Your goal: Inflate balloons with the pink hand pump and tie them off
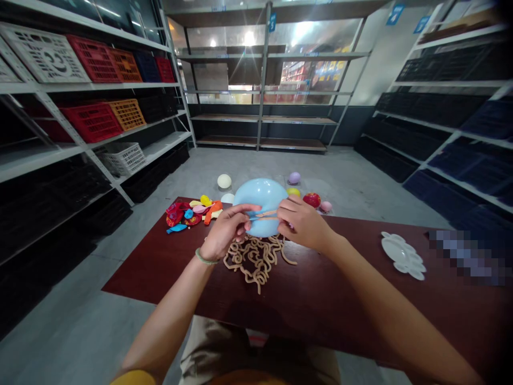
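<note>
A light blue inflated balloon (pixel 262 192) is in front of me, just past my fingers. My left hand (pixel 229 227) is closed in a pinch at the balloon's blue neck. From the fingers of my right hand (pixel 300 222), also pinched, a thin tan rubber band (pixel 266 214) stretches across to the left fingertips. Fingers partly hide how band and neck cross. Below the hands, a loose heap of tan rubber bands (pixel 256 259) lies on the dark red table (pixel 316 289).
Uninflated balloons (pixel 192 211) in several colours lie at the table's far left. A white flower-shaped tray (pixel 403 255) rests on the right, near a blurred patch. Small inflated balloons, including a purple one (pixel 294 177), sit beyond the far edge. Shelves with crates (pixel 94 118) surround the floor.
</note>
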`<move>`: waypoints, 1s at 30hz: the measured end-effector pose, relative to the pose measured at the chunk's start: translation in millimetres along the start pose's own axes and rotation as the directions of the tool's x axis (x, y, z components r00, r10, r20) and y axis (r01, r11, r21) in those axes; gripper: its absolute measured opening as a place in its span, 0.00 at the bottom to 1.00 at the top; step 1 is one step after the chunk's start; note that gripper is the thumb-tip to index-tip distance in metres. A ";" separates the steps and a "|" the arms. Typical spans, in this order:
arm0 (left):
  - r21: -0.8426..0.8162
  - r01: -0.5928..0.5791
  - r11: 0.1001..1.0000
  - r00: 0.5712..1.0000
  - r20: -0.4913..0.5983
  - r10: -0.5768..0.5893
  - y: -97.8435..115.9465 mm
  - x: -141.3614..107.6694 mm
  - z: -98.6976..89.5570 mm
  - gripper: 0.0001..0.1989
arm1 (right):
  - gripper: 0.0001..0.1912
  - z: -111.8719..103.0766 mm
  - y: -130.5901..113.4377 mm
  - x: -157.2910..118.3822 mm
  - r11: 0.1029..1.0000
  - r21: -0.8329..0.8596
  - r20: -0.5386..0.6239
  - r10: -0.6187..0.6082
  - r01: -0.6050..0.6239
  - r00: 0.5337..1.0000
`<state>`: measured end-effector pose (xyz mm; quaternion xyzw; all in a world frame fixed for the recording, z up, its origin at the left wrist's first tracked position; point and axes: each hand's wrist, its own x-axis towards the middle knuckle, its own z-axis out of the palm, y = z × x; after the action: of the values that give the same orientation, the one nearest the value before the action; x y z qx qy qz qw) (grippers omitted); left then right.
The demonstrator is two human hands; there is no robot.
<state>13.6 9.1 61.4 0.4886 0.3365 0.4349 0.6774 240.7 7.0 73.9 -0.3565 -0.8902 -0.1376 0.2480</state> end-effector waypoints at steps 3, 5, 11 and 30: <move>0.071 0.136 0.988 0.986 0.083 -0.141 4.2 -4.4 -1.0 0.23 | 0.10 -1.9 4.6 0.1 0.992 -0.106 0.037 -0.058 0.062 0.998; 0.093 0.195 0.976 0.972 0.113 -0.205 4.2 -6.0 -1.9 0.23 | 0.11 -3.6 5.2 1.0 0.981 -0.163 0.059 -0.094 0.102 0.994; -0.023 0.245 0.969 0.967 0.085 -0.242 -5.2 -6.5 -8.1 0.13 | 0.15 -9.8 -0.8 6.4 0.989 -0.088 0.103 -0.113 0.122 0.988; 0.567 -0.051 0.822 0.973 0.212 -0.086 -4.0 -21.4 -6.1 0.10 | 0.11 -18.8 -10.0 20.8 0.935 0.335 0.194 0.056 -0.119 0.980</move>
<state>0.8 -8.9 56.4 0.7117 0.3752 0.2495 0.5390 227.2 3.8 100.1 -0.3579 -0.9025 0.0646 0.2306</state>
